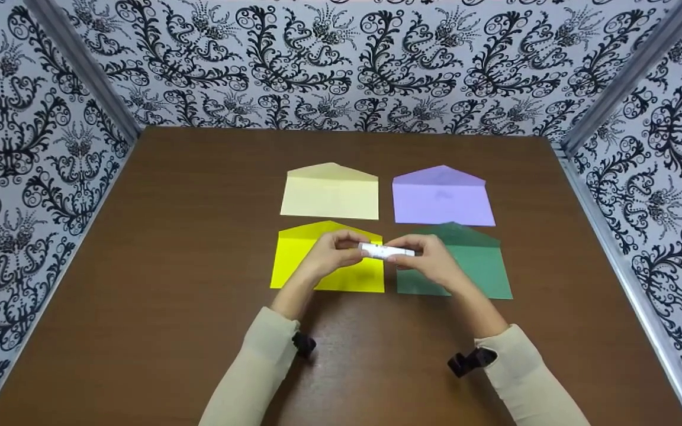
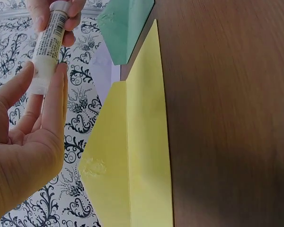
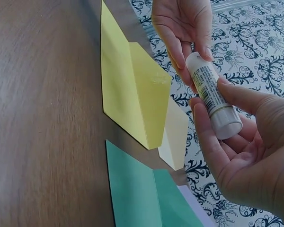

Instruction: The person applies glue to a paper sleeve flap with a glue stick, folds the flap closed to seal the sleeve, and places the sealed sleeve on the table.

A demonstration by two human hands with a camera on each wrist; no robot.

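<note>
Above the desk (image 1: 169,248), around the gap between the yellow envelope (image 1: 353,278) and the green envelope (image 1: 480,269), there's a white tube (image 1: 383,251), glue stick I'd guess. Left hand (image 1: 330,255) pinches one end, right hand (image 1: 430,258) the other, fingers curled in, probably to keep it steady. Farther back lie the cream envelope (image 1: 330,198) and lilac envelope (image 1: 443,204); neat grid, flaps (image 1: 332,172) open, maybe for easy access. Head view gives that layout, but only the wrist cams show the barcode (image 3: 209,91) and a shiny crinkled patch (image 2: 93,166) on the yellow flap.
</note>
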